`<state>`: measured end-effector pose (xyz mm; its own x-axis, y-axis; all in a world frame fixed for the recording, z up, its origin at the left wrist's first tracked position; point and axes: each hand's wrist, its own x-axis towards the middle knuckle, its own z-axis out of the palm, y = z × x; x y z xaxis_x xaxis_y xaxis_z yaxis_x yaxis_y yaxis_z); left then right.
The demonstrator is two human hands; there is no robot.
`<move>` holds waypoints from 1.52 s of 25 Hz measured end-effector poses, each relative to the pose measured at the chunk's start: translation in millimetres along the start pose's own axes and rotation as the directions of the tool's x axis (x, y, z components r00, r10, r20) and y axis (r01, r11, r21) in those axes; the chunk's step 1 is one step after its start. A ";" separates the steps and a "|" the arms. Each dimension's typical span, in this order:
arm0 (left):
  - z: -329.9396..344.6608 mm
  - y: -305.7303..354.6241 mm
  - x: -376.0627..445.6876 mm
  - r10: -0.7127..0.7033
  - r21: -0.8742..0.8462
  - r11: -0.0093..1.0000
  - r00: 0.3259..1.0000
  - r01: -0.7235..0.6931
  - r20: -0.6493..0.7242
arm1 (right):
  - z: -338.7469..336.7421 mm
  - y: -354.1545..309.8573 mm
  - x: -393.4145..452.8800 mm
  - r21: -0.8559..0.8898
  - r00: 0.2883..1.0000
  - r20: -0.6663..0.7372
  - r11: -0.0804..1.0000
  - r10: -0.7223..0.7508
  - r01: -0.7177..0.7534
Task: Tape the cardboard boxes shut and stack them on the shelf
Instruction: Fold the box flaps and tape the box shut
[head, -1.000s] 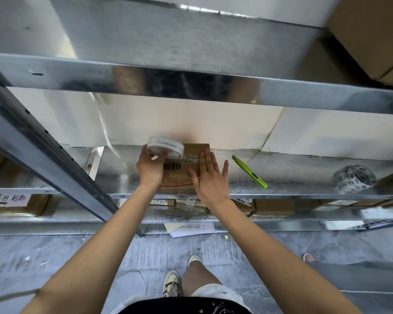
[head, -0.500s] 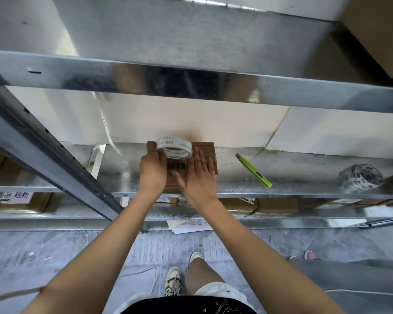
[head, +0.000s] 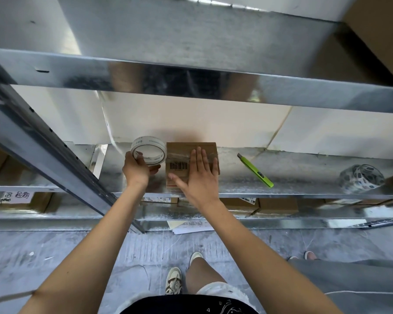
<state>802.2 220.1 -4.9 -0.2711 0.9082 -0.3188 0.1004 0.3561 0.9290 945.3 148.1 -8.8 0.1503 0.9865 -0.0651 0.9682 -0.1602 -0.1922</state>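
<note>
A small brown cardboard box (head: 179, 148) with a barcode label lies on the metal shelf (head: 293, 177). My right hand (head: 199, 175) presses flat on its top, fingers straight. My left hand (head: 137, 169) grips a roll of clear tape (head: 149, 147) just left of the box, held off its left edge. A strip of clear tape crosses the box top under my right hand.
A green utility knife (head: 255, 170) lies right of the box. A wrapped bundle (head: 361, 179) sits at the shelf's far right. A slanted metal upright (head: 43, 155) runs on the left. More boxes (head: 277, 206) sit on the lower shelf. Papers (head: 192, 225) lie on the floor.
My left hand has carried the tape roll from over the box to its left side. My right hand has slid to the right across the box top, uncovering the barcode.
</note>
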 end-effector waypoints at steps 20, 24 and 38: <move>19.8 -32.9 9.9 -0.163 0.009 0.986 0.973 0.166 -0.161 | 3.2 -25.6 6.3 -0.121 0.998 0.050 0.992 0.024 -0.018; 18.3 -43.3 15.2 -0.101 0.007 0.995 0.983 0.104 -0.152 | 22.7 -39.6 8.2 -0.137 0.986 -0.159 0.990 -0.060 0.038; 1.8 -37.0 -7.4 -0.312 -0.460 0.617 0.735 0.639 0.602 | 12.8 -21.2 0.4 0.001 0.958 -0.270 0.995 -0.095 0.099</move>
<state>802.1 200.6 -37.3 0.3462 0.6885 -0.6373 -0.5514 0.6989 0.4555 922.2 151.5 -17.3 0.1061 0.9697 0.2202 0.9781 -0.0619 -0.1988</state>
